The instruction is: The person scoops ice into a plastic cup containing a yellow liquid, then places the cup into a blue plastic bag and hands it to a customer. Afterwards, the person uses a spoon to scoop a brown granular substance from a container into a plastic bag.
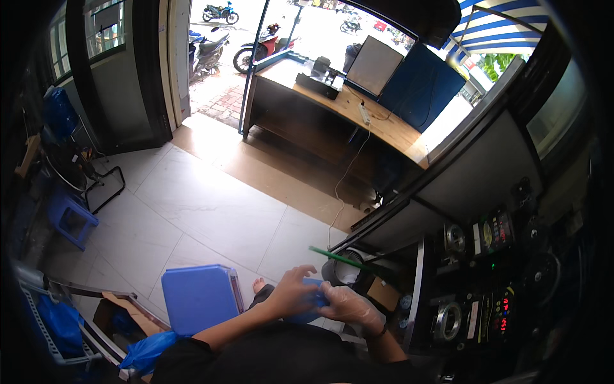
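Both hands are close together in front of my body, at the lower middle of the view. My left hand [293,294] is bare, its fingers bent and partly spread next to something blue [320,301]; blur hides whether it grips it. On my right hand [349,304] is a clear plastic glove, and its thumb and fingers are closed on the edge of this blue thing, perhaps a thin plastic bag. A dark band circles my right wrist. Just beyond the hands, a green stick [336,257] slants over a dark bin [343,269] with white matter inside.
A blue plastic stool [201,297] stands left of my hands, near a blue plastic bag [146,353] and an open cardboard box [129,312]. At right are sealing machines [494,307] with lit red digits. A wooden counter [307,91] carries a power strip [364,113], its cord hanging to the floor.
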`<state>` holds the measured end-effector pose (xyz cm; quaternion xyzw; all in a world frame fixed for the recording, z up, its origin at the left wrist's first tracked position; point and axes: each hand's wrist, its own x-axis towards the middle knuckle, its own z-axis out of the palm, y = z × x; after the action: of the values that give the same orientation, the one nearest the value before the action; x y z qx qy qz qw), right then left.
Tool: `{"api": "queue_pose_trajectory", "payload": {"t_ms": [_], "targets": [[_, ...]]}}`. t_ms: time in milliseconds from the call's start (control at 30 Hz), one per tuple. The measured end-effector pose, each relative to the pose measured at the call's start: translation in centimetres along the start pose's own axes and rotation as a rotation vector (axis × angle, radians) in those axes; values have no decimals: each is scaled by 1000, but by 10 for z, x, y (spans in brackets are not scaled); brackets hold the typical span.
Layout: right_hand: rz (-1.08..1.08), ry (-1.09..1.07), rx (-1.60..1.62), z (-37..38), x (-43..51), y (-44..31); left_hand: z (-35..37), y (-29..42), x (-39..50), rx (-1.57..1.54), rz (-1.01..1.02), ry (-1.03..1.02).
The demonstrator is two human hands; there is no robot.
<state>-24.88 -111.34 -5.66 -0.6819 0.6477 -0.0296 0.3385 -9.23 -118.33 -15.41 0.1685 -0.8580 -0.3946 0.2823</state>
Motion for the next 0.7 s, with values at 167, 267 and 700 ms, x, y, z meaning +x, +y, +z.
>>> {"api": "queue_pose_trajectory", "payload": {"t_ms": [167,267,700], "targets": [[66,195,157,-80,84,62,-35,-71,132,-57,110,-143],[-71,175,154,-131,155,78,-60,-118,180,-52,69,-104],[-456,52,217,-292,522,155,-242,-332,391,-52,-442,-249]]}}
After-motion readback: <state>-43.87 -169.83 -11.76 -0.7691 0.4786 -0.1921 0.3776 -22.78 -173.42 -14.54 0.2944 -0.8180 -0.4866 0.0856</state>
